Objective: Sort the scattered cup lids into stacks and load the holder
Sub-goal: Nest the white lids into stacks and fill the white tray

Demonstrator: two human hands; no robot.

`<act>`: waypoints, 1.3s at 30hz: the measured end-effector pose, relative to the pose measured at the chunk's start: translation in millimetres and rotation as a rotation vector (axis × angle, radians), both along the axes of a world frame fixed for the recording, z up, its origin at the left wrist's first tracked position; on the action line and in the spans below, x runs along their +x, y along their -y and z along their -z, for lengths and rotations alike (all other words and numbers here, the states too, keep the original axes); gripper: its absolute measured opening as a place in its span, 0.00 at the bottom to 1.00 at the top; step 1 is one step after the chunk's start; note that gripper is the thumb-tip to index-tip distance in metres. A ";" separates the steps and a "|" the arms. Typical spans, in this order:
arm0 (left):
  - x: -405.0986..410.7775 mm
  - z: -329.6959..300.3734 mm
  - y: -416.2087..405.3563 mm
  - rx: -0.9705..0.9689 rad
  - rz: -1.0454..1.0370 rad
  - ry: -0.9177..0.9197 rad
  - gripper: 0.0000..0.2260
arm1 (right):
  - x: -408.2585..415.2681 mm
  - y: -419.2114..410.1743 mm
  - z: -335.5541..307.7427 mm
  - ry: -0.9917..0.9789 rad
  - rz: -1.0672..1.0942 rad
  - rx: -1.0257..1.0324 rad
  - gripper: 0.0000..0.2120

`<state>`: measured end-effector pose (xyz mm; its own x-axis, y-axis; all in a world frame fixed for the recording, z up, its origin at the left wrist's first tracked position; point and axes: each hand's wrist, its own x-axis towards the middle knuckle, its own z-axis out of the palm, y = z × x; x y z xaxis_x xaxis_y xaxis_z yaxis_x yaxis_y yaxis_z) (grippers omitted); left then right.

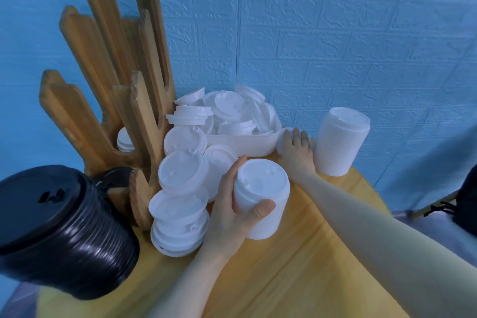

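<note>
My left hand point(232, 210) grips a short stack of white lids point(263, 196) standing on the wooden table, thumb in front and fingers behind. My right hand point(296, 152) reaches further back and lies over a single white lid point(281, 141) beside the white tray point(245, 146), fingers curved onto it. The tray is heaped with loose white lids point(229, 111). More white lids point(180, 188) lie piled to the left of my left hand. The wooden lid holder point(144, 111) stands at the back left, with a white lid point(124, 141) in one slot and black lids point(116, 178) in a lower slot.
A tall stack of white lids point(340, 141) stands at the right near the blue wall. A large stack of black lids point(56, 230) sits at the front left. The round table point(296, 266) has its edge close on the right; a dark bag point(467, 204) hangs beyond it.
</note>
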<state>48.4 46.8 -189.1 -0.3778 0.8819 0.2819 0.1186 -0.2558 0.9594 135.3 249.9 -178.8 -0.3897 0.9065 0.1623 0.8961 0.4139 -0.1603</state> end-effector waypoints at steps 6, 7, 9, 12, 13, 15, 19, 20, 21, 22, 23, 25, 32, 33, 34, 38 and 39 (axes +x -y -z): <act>-0.8 -0.4 -0.2 -0.006 0.005 -0.005 0.42 | 3.1 16.3 0.8 0.085 0.016 0.097 0.24; -1.0 -0.3 -0.2 -0.007 0.004 -0.007 0.41 | 4.8 19.9 0.7 0.095 0.017 0.115 0.23; -1.4 -0.6 0.6 0.000 0.002 -0.005 0.40 | 9.3 29.7 -1.1 0.120 0.001 0.146 0.21; -0.8 -1.7 3.1 -0.001 0.006 -0.003 0.39 | 18.9 48.1 -2.7 0.149 -0.056 0.180 0.21; 0.0 -2.2 4.8 -0.002 0.011 -0.001 0.39 | 22.6 55.0 -3.3 0.156 -0.074 0.195 0.21; 1.7 -3.6 10.4 -0.005 0.025 0.000 0.38 | 30.6 66.5 -2.7 0.156 -0.116 0.215 0.22; 4.4 -5.2 26.0 -0.026 0.057 -0.027 0.37 | 47.2 89.1 1.3 0.037 -0.204 0.157 0.27; 4.5 -6.1 30.3 -0.033 0.063 -0.030 0.36 | 51.0 94.5 1.2 -0.005 -0.214 0.137 0.29; 4.2 -6.8 34.5 -0.043 0.069 -0.033 0.36 | 54.6 99.0 0.2 -0.031 -0.222 0.109 0.31; 3.8 -7.7 39.4 -0.051 0.075 -0.038 0.37 | 58.4 102.3 -0.8 -0.059 -0.223 0.057 0.30; 3.3 -8.2 44.8 -0.056 0.082 -0.042 0.38 | 61.3 104.3 -2.4 -0.094 -0.225 -0.018 0.29; 3.2 -8.1 57.6 -0.056 0.097 -0.039 0.42 | 65.1 106.3 -7.8 -0.173 -0.236 -0.150 0.31; 10.2 -5.8 87.2 -0.059 0.099 -0.014 0.44 | 71.1 112.6 -18.0 -0.512 -0.257 -0.229 0.36; 11.1 -6.1 86.5 -0.062 0.101 -0.013 0.44 | 72.3 115.3 -22.6 -0.581 -0.270 -0.237 0.36; 11.4 -6.6 86.5 -0.061 0.100 -0.011 0.44 | 73.4 118.8 -28.3 -0.653 -0.297 -0.250 0.36; 11.9 -8.7 88.0 -0.047 0.109 0.005 0.46 | 80.1 136.7 -58.5 -0.849 -0.540 -0.368 0.37; 12.0 -9.5 88.3 -0.046 0.115 0.009 0.47 | 83.6 140.7 -66.5 -0.823 -0.619 -0.407 0.37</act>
